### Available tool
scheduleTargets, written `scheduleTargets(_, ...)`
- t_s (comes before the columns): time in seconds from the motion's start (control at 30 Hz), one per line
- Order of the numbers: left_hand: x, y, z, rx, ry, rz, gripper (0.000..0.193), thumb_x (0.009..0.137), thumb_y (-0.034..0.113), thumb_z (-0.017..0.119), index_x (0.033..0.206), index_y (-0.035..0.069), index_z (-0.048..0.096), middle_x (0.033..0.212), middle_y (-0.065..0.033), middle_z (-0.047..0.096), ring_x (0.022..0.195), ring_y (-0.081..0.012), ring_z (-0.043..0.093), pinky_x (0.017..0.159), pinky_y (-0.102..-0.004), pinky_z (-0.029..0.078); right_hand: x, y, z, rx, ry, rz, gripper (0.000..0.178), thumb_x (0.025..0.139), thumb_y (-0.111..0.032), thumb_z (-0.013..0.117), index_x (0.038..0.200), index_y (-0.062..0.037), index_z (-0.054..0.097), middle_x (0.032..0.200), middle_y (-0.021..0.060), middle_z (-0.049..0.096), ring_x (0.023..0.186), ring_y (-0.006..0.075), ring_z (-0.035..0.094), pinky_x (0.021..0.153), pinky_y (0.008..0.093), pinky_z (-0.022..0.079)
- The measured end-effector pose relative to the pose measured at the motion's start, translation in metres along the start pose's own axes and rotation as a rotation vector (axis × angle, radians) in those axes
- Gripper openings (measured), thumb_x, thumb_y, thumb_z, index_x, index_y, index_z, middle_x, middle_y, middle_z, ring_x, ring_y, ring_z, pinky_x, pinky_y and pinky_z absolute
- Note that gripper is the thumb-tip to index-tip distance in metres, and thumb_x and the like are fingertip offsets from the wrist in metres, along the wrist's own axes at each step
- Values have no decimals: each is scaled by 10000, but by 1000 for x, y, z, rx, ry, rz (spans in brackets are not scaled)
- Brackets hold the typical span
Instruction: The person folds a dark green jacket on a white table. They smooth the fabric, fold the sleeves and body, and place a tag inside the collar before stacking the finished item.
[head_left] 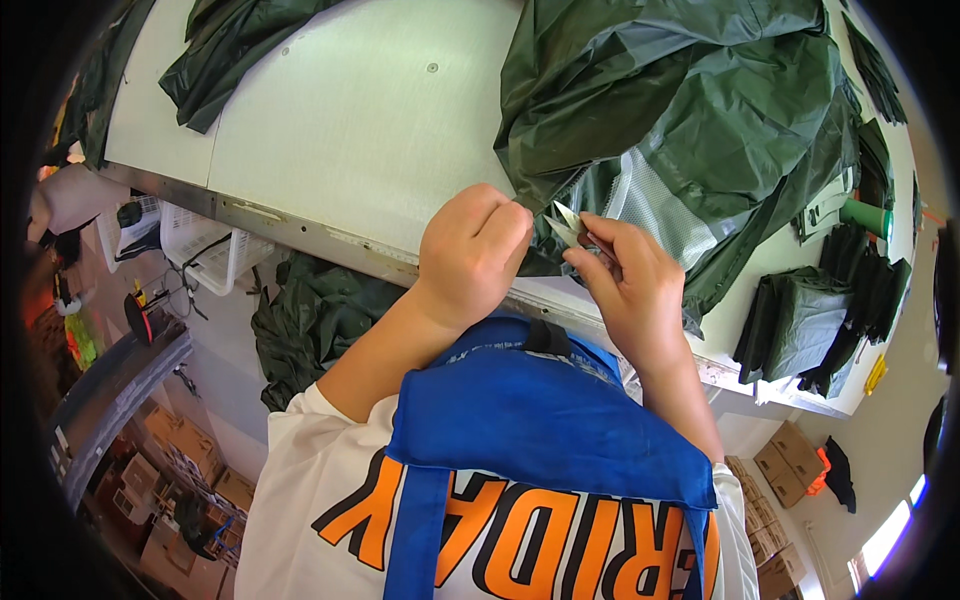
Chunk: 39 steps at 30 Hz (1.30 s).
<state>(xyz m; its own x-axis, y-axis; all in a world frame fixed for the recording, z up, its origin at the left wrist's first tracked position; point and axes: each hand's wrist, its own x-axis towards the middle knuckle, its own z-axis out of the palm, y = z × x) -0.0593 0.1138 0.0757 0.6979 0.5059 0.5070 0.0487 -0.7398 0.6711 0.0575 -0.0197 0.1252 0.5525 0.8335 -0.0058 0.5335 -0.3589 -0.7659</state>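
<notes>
Blue apron point(560, 420) is closest to camera, over a white shirt point(320, 510). Left hand point(475, 255): fingers curled tight, apparently pinching the edge of the dark green garment point(755, 120) (fingertips hidden, can't confirm). Right hand point(635, 285): thumb and fingers pinching small metal snips point(566, 222), blades parted by that edge, pointing to 10 o'clock. Progress, my read: zipper point(615, 190) and mesh lining point(648, 205) already in; cutting here looks unfinished, no completed cut visible; garment not folded. It's on the desk point(340, 130), 1 to 2 o'clock from the hands: crumpled, slightly shiny, pale mesh exposed. Folded dark pieces point(800, 325) between 3 and 4 look done. Loose green cloth point(245, 50) at 10, bunched cloth point(315, 325) below desk edge at 8, white basket point(195, 240) at 9.
</notes>
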Motion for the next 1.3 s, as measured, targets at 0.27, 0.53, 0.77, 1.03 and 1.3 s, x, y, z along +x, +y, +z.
scheduleTargets(0.27, -2, -2, -2, -24, -36, 145, 176, 669, -80, 699, 729, 22, 568, 706, -72, 529, 574, -229, 508, 477, -315, 397, 8, -7, -2, 25, -30, 31, 241, 798, -111, 707, 987, 17, 628, 803, 151, 648, 668, 295, 621, 597, 359, 497)
scheduleTargets(0.53, -1, -3, -3, -75, -32, 208, 166, 645, -62, 703, 698, 22, 570, 704, -65, 528, 569, -216, 494, 468, -316, 376, 5, -10, -3, -18, -25, 57, 198, 810, -102, 692, 961, 15, 641, 803, 164, 651, 690, 312, 636, 613, 357, 502)
scheduleTargets(0.77, -1, -3, -2, -69, -21, 222, 166, 634, -57, 702, 688, 19, 565, 691, -65, 526, 566, -215, 494, 472, -317, 380, 3, -7, -8, 50, -8, 101, 193, 814, -98, 696, 957, 23, 645, 825, 166, 664, 722, 289, 660, 633, 324, 514)
scheduleTargets(1.03, 5, 5, -7, -255, -27, -157, 172, 704, -61, 718, 707, 22, 567, 706, -82, 559, 602, -194, 529, 526, -271, 408, 2, 1, -13, 55, 61, 37, 215, 766, -57, 726, 956, 2, 647, 797, 112, 666, 660, 204, 636, 577, 282, 491)
scheduleTargets(1.3, 11, 11, -20, -1179, -193, -950, 137, 872, 7, 632, 1003, -28, 613, 874, -29, 638, 775, -48, 567, 676, -180, 455, 6, 15, -4, -95, 117, -331, 340, 702, -41, 763, 1003, 36, 625, 862, 152, 674, 721, 285, 651, 620, 338, 525)
